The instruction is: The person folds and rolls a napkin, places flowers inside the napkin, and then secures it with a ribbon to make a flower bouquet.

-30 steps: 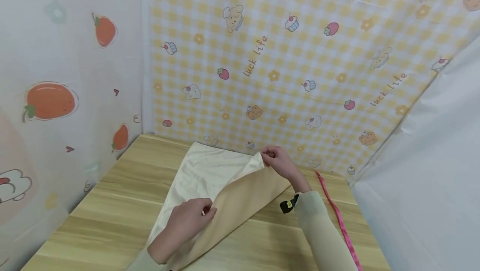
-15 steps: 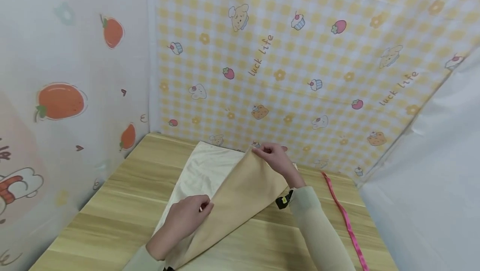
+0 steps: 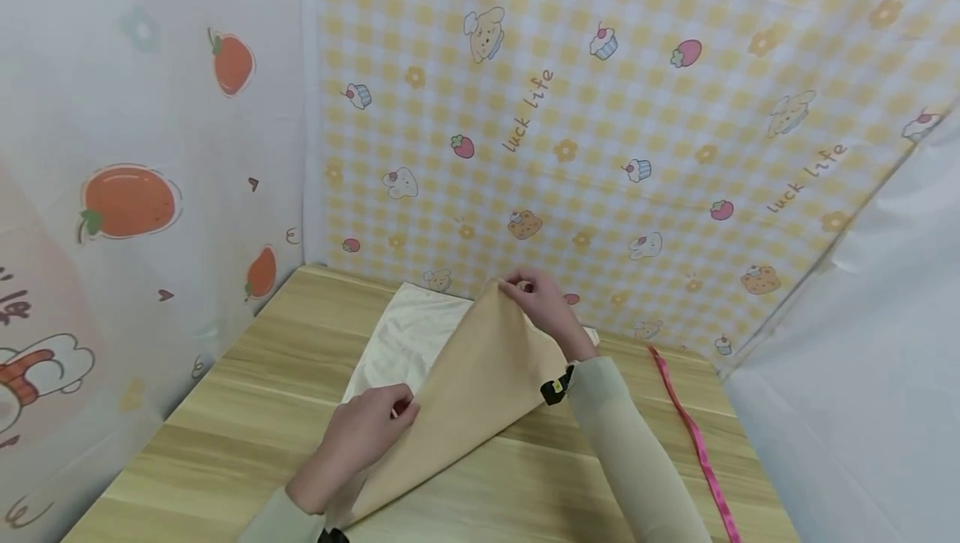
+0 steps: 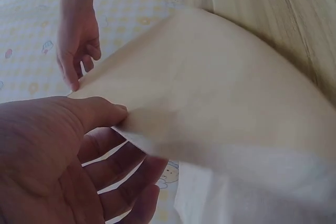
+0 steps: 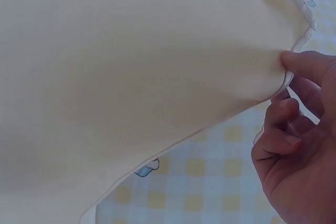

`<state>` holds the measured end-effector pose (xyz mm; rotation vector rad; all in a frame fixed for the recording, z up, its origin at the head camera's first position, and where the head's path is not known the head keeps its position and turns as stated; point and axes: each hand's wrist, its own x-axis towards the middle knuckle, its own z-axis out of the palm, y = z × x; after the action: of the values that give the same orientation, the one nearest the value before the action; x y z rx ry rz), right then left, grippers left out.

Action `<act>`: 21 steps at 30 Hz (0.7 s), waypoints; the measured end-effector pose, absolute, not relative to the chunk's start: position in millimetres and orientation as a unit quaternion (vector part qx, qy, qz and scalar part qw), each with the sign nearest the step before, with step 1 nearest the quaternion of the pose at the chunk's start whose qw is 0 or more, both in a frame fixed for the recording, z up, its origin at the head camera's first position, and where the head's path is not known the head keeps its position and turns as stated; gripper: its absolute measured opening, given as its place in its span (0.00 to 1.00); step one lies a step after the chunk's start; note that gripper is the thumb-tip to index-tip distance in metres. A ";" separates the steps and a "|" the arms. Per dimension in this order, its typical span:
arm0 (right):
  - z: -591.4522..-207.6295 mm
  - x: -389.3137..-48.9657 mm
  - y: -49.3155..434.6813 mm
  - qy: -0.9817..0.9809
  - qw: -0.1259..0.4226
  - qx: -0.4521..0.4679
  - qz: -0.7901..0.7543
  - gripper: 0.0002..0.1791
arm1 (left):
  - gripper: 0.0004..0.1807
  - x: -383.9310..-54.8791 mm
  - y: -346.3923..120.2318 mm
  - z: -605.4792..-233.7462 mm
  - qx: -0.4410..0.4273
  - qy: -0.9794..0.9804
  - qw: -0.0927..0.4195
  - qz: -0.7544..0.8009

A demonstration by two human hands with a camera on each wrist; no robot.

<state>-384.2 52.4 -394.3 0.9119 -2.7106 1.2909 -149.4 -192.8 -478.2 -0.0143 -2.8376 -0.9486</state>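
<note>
A thin cloth, beige on one face (image 3: 472,384) and shiny white on the other (image 3: 405,334), is partly lifted off the table with its beige face toward me. My right hand (image 3: 543,305) pinches its raised far corner between thumb and finger; in the right wrist view the cloth's pale edge (image 5: 313,27) runs past the thumb. Lower on the left edge, my left hand (image 3: 367,426) pinches the cloth with the thumb on the beige face (image 4: 210,77) and fingers behind. The white part still lies flat near the back wall.
A pink ribbon (image 3: 701,447) lies along the right side of the wood-grain table (image 3: 262,393). A yellow checked curtain (image 3: 480,109) hangs right behind the table, with a fruit-print one (image 3: 165,109) on the left and a white one (image 3: 862,401) on the right.
My right hand has drawn the corner up and to the left, so more of the beige face shows and less white. My left hand keeps its pinch, shifting slightly left.
</note>
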 end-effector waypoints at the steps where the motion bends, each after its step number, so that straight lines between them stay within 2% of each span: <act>1: -393.3 -385.7 49.8 -0.864 -0.001 0.288 0.414 0.13 | 0.15 -149.6 -194.1 -479.4 -0.004 -0.945 0.073 -0.318; 10: -383.4 -397.1 19.6 -0.864 -0.024 0.275 0.420 0.14 | 0.14 -139.7 -219.0 -488.8 0.026 -0.942 0.062 -0.330; 21: -380.0 -415.5 -10.4 -0.856 -0.019 0.301 0.420 0.13 | 0.08 -124.4 -249.8 -497.6 0.063 -0.931 0.037 -0.358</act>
<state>-415.5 -10.4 -380.0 0.9556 -2.7226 1.3347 -124.4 -249.8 -497.6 0.1920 -2.8569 -1.1002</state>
